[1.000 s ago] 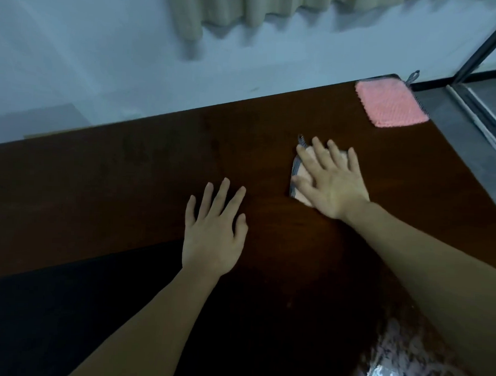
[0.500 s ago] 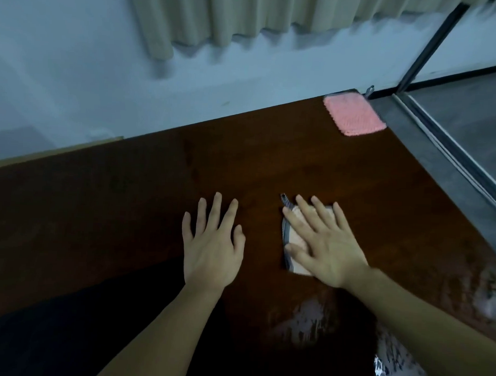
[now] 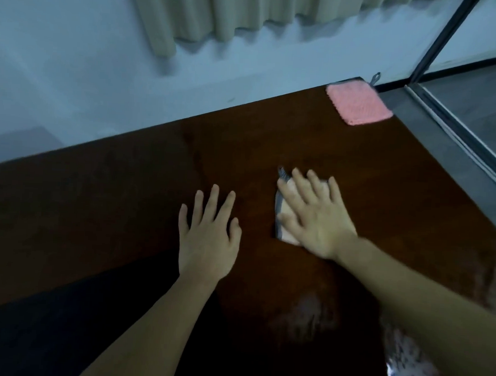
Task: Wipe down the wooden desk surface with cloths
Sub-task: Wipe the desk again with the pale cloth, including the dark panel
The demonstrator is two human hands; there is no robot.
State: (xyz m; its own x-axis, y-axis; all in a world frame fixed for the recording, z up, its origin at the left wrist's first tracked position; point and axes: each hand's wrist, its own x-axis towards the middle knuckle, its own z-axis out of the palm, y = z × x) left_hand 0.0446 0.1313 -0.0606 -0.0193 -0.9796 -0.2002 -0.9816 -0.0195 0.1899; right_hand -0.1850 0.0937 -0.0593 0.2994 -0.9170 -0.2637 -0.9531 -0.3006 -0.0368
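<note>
A dark brown wooden desk (image 3: 127, 199) fills the middle of the view. My right hand (image 3: 315, 216) lies flat with straight fingers on a small pale cloth with a grey edge (image 3: 282, 215), pressing it onto the desk; most of the cloth is hidden under the hand. My left hand (image 3: 207, 237) rests flat on the bare wood to the left of the cloth, fingers spread, holding nothing. A second, pink cloth (image 3: 358, 103) with a grey loop lies at the desk's far right corner, away from both hands.
A pale wall with beige curtains (image 3: 220, 13) runs behind the desk's far edge. To the right the desk ends at a grey floor and a metal door frame (image 3: 443, 40). Glossy reflections show on the near right of the desk.
My right hand slid the pale cloth toward me from 1.0 s to 0.5 s ago, then pushed it away again. My left hand stayed flat on the wood.
</note>
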